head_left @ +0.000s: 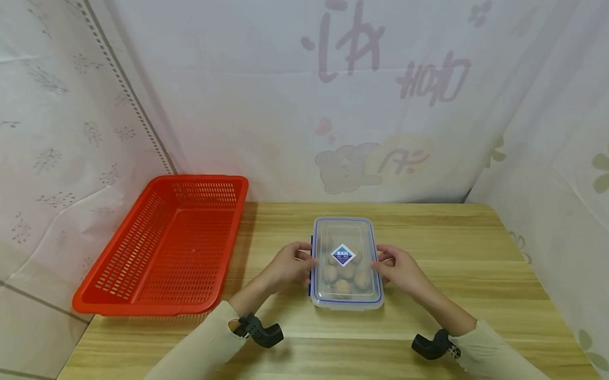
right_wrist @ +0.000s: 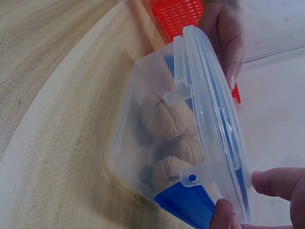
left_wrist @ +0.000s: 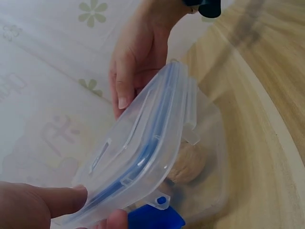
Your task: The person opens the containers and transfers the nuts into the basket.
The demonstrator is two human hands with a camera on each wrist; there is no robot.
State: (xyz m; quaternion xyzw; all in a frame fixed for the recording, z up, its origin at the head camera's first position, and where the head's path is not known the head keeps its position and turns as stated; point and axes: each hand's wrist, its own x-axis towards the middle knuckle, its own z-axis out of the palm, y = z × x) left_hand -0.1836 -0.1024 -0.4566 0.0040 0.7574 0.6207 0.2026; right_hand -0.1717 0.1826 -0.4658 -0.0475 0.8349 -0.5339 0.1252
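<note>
A clear plastic food container (right_wrist: 126, 138) stands on the table with walnuts (right_wrist: 164, 117) inside. Its clear lid (head_left: 353, 236), edged by a blue seal and bearing a diamond label, lies on top. My left hand (head_left: 288, 263) pinches the lid's left edge, thumb on the upper face and fingers at the rim. Opposite it, my right hand (head_left: 402, 269) pinches the right edge the same way. Below the rim a blue side latch (right_wrist: 186, 205) angles outward in the right wrist view; another blue latch (left_wrist: 155, 217) does so in the left wrist view.
A red slatted plastic basket (head_left: 179, 308) sits to the left on the wooden table (head_left: 449, 234). Printed white curtains (head_left: 257, 99) close in the back and both sides. Each wrist wears a black camera mount (head_left: 266, 334).
</note>
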